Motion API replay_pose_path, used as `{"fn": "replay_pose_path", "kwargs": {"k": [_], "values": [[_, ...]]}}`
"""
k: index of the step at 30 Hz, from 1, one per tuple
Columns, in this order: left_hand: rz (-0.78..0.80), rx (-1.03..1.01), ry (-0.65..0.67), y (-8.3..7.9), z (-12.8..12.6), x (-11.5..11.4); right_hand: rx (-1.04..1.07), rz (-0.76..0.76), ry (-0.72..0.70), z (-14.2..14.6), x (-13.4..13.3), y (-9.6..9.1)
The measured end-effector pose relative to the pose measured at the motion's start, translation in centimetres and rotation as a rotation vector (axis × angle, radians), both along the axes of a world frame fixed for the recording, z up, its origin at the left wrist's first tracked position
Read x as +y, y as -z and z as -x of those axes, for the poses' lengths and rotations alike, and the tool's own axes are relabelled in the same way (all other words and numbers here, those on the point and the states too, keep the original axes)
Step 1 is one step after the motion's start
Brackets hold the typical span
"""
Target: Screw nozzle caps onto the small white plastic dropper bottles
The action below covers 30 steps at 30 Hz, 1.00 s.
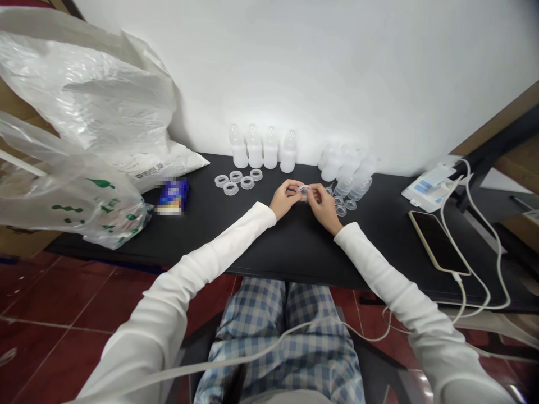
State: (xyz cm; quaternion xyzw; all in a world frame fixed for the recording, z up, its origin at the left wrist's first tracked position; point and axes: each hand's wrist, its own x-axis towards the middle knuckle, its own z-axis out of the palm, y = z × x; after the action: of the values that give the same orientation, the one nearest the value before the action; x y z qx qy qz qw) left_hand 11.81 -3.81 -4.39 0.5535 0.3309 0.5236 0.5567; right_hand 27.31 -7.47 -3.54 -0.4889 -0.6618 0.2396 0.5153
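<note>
Over the middle of the black table, my left hand and my right hand both pinch one clear ring-shaped bottle collar; the fingers partly cover it. Left of my hands lie several loose clear collars. Behind those, several translucent baby bottles with clear domed caps stand upright in a row by the wall. Right beside my right hand are several small clear round pieces, perhaps nipples, partly hidden by that hand. Clear caps and more white bottles stand behind them.
Large plastic bags fill the table's left end, with a blue packet in front. At the right lie a phone on a charging cable and a white-and-blue package. A white cable crosses over my lap.
</note>
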Motion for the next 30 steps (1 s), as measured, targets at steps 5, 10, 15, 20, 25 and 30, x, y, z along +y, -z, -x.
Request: {"fn": "replay_pose_path", "kwargs": {"k": [5,10,15,20,25,30], "values": [[0.002,0.039,-0.016,0.13,0.06,0.03,-0.002,-0.024,0.032,0.02,0.00,0.03],[0.039,0.048,-0.021,0.18,-0.02,-0.01,-0.018,-0.026,0.039,-0.13,0.12,0.13],[0.023,0.053,-0.038,0.34,-0.09,0.08,-0.003,-0.001,0.040,-0.17,0.17,0.13],[0.015,0.054,-0.019,0.50,-0.03,0.20,-0.045,-0.034,0.067,-0.08,-0.15,-0.29],[0.035,0.009,0.052,0.60,-0.05,0.21,-0.080,-0.042,0.106,-0.02,-0.27,-0.52],[0.021,0.061,0.018,0.59,0.01,0.27,-0.103,-0.055,0.075,-0.01,-0.24,-0.51]]}}
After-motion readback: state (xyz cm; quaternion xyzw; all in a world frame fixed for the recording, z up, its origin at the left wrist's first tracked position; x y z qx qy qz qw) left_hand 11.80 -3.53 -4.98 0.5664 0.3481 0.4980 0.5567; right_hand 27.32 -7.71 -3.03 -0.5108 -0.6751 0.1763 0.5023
